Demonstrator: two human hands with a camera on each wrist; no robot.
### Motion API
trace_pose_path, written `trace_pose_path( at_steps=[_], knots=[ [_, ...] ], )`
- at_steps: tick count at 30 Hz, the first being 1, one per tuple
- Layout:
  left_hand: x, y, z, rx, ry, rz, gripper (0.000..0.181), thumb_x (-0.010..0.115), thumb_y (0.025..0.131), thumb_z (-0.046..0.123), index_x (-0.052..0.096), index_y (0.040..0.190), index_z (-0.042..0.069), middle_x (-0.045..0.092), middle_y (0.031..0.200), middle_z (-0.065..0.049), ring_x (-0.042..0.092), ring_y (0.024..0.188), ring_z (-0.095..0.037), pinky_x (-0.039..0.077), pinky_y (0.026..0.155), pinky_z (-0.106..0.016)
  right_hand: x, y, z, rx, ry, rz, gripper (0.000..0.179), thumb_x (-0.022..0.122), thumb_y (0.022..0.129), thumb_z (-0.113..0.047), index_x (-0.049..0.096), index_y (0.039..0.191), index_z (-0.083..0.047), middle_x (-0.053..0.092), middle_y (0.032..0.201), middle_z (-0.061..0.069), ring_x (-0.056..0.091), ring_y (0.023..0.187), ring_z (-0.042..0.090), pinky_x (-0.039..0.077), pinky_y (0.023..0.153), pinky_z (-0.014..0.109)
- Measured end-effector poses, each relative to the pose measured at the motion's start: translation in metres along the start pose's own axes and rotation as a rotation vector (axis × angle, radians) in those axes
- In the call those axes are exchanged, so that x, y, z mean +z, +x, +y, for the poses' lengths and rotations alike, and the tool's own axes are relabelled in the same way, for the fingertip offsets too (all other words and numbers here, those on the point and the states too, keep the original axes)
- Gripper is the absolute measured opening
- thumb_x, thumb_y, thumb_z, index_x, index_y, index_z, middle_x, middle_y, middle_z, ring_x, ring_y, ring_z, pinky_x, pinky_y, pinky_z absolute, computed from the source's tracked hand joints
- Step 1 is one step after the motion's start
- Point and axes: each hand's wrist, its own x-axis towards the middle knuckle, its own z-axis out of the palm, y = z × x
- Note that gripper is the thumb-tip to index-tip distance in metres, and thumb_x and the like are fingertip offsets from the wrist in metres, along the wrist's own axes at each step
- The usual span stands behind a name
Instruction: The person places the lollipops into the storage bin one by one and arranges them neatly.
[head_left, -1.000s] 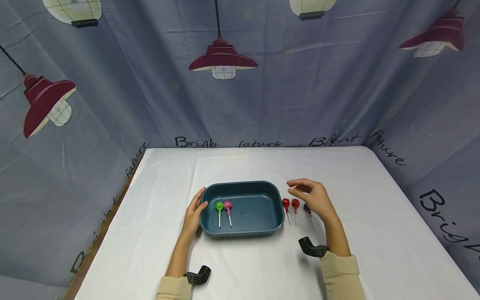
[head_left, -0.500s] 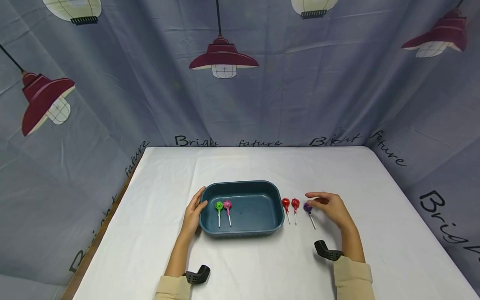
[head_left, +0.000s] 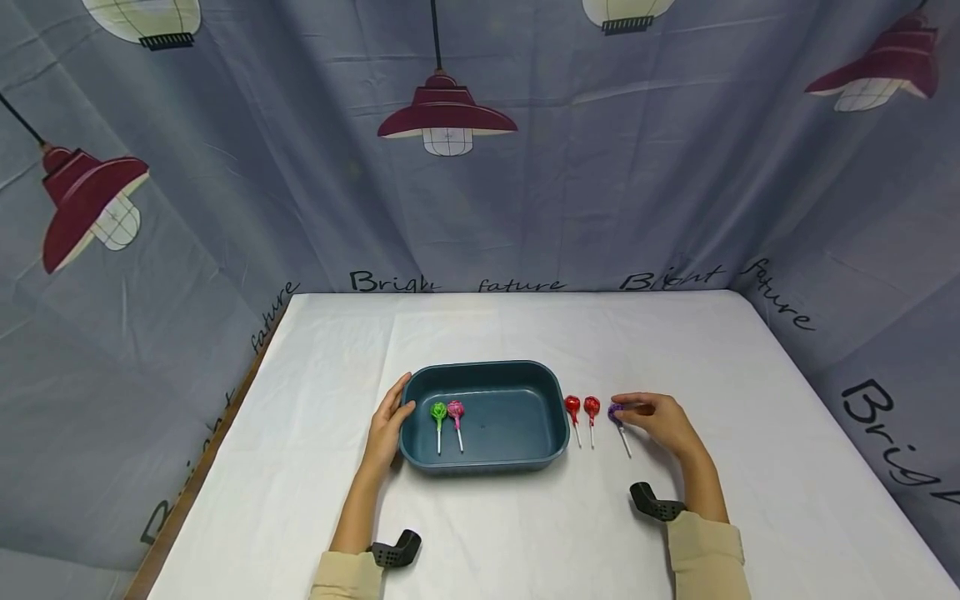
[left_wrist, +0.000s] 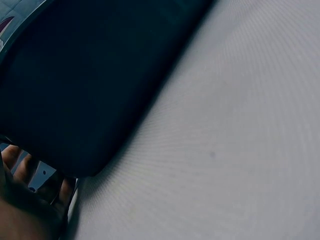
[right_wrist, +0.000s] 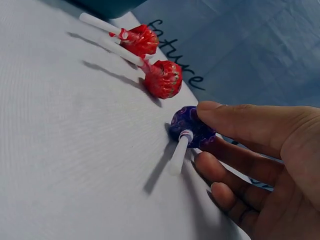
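Observation:
A dark teal tray stands on the table, holding a green lollipop and a pink lollipop side by side. My left hand grips its left end, thumb at the rim and fingers along the outer wall; the left wrist view shows the tray wall hiding part of those fingers. To the right of the tray, my right hand pinches the wrapped head of a purple lollipop between thumb and fingers. Its white stick points toward me, free of the hand.
Two red lollipops lie between the tray and my right hand, the nearer one to the tray almost at its wall. A white cloth covers the table, and a printed grey-blue curtain hangs behind it.
My right hand has moved right and down from above the red lollipops to the purple one, and its fingers have closed on the head. The left hand has stayed at the tray.

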Motion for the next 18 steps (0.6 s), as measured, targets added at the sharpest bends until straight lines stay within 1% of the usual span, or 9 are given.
trace_pose_path(
  at_steps=[1,4,8,14,18],
  knots=[
    [0.000,0.000,-0.001,0.001,0.001,0.000,0.047,0.047,0.095,0.004,0.036,0.142,0.007,0.030,0.147,-0.005,0.018,0.137,-0.014,0.019,0.110,-0.030,0.001,0.000,0.000,-0.001,-0.005,-0.001,0.034,0.068,0.084,-0.024,0.066,0.113,-0.004,0.063,0.111,0.014,0.057,0.092,0.023,0.043,0.075,0.035],
    [-0.003,0.004,-0.009,0.006,-0.016,0.004,0.047,0.047,0.095,0.004,0.037,0.141,0.008,0.031,0.147,-0.004,0.019,0.137,-0.012,0.019,0.109,-0.027,0.002,0.000,0.000,-0.006,-0.010,-0.004,0.035,0.068,0.084,-0.022,0.066,0.113,-0.003,0.063,0.110,0.015,0.055,0.087,0.020,0.043,0.069,0.029],
    [-0.005,0.009,-0.022,0.014,-0.029,0.018,0.046,0.049,0.095,0.007,0.040,0.140,0.012,0.034,0.146,-0.001,0.020,0.136,-0.009,0.021,0.108,-0.022,0.001,-0.001,0.001,-0.012,0.004,-0.001,0.036,0.069,0.084,-0.020,0.065,0.113,-0.001,0.064,0.106,0.015,0.055,0.083,0.018,0.044,0.065,0.025],
    [-0.005,0.010,-0.027,0.050,-0.013,0.023,0.046,0.051,0.094,0.010,0.041,0.140,0.012,0.035,0.145,-0.001,0.021,0.136,-0.010,0.023,0.106,-0.020,0.002,-0.003,0.004,-0.010,0.011,0.009,0.035,0.069,0.083,-0.020,0.065,0.113,-0.001,0.065,0.098,0.011,0.055,0.079,0.017,0.046,0.065,0.022],
    [-0.004,0.009,-0.027,0.046,-0.018,0.024,0.046,0.050,0.094,0.010,0.042,0.139,0.014,0.036,0.145,0.001,0.022,0.135,-0.008,0.023,0.106,-0.019,0.003,-0.005,0.006,-0.006,0.017,0.008,0.035,0.070,0.083,-0.021,0.065,0.112,-0.001,0.065,0.097,0.010,0.056,0.080,0.017,0.046,0.066,0.022]
  ],
)
